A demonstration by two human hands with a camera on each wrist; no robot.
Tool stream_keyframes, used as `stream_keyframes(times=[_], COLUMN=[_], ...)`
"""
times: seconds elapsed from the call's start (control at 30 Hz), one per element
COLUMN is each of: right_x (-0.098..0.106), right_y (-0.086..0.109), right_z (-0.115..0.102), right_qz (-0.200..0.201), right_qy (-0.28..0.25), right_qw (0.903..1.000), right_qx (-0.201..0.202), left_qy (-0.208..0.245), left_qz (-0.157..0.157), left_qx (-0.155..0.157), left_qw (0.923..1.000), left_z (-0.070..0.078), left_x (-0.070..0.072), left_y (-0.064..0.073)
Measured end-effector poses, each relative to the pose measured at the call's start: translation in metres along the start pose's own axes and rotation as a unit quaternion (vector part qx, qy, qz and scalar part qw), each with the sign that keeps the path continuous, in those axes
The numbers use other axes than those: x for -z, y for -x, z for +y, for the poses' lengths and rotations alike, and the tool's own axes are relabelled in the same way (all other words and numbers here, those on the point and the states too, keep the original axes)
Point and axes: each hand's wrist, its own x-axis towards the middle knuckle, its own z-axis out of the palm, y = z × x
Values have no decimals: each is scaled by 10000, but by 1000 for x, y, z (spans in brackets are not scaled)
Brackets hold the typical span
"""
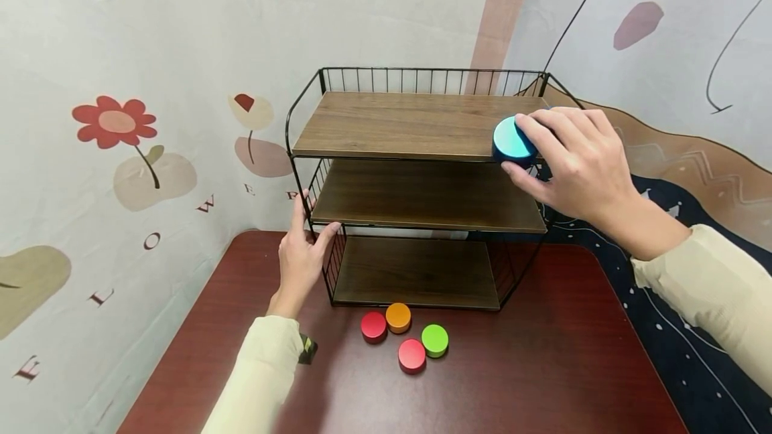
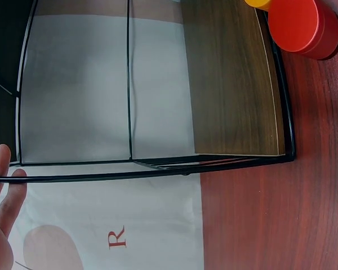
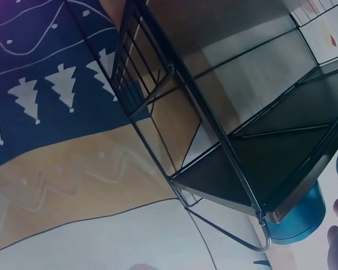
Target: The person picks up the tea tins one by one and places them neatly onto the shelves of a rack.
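Note:
A three-tier shelf rack with wooden boards and black wire sides stands on the table. My left hand grips its left side frame near the middle board, thumb in front; the left wrist view shows fingers at the black bar. Up at the front right of the top board, my right hand holds a round blue tin between thumb and fingers. A second blue tin shows at the top board in the right wrist view, mostly hidden behind the hand in the head view.
Before the rack lie a red tin, an orange tin, a green tin and a pinkish-red tin. The reddish table meets a patterned wall cloth behind. A small dark item shows beside the left cuff.

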Motion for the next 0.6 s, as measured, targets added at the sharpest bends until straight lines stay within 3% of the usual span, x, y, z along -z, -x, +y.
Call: stream_keyframes(times=[0.6], right_x=[-13], right_y=[-1], right_z=[15], right_qz=[-7], right_qy=[9], right_qw=[9981], right_qx=[-608], left_qy=[25], left_qz=[10], left_qx=[-14], left_qw=[10000], left_z=[-1], left_x=[0], left_y=[-1])
